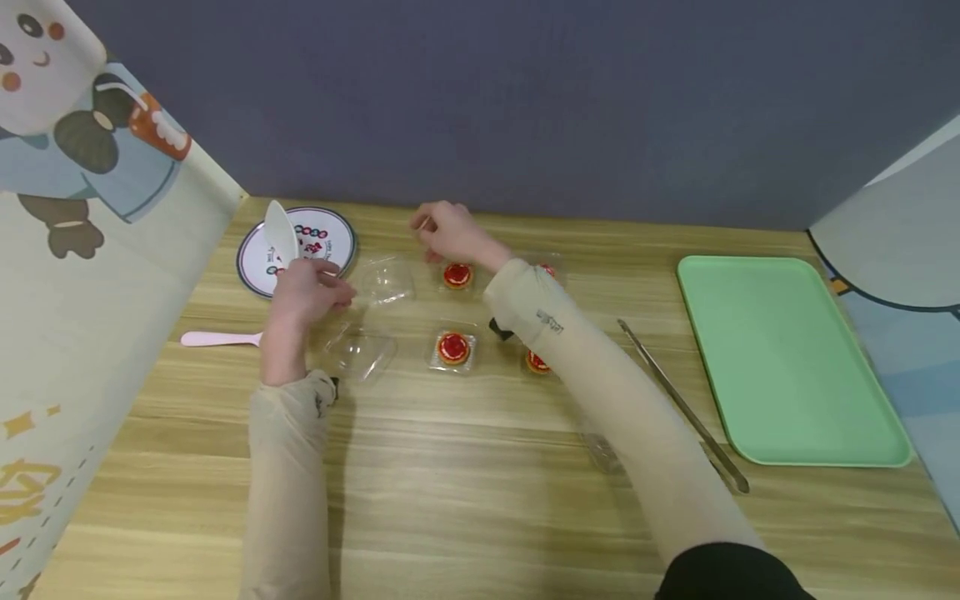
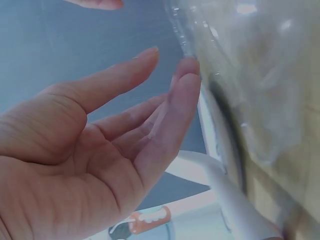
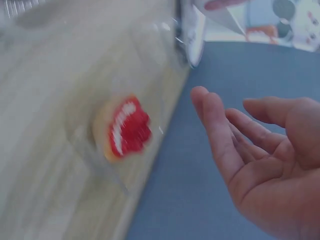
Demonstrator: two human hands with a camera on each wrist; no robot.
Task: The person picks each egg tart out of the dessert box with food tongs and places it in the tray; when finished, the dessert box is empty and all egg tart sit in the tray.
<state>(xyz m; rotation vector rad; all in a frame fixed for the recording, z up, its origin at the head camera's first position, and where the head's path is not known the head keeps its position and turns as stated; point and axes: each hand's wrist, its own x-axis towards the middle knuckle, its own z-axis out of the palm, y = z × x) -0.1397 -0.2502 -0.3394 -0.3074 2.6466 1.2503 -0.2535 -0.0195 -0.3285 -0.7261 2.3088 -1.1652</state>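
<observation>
Pale sleeves [image 1: 287, 492] lead to a left hand [image 1: 303, 293], thumb and fingers loosely parted near a clear plastic cover [image 1: 388, 280], and a right hand [image 1: 454, 233], likewise parted, near a red-topped tart [image 1: 457, 276] on the table [image 1: 450, 475].

The left hand [image 1: 306, 292] is hovering near the plate [image 1: 253, 262] while the right hand [image 1: 454, 233] is hovering near a tart [image 1: 457, 276].
</observation>
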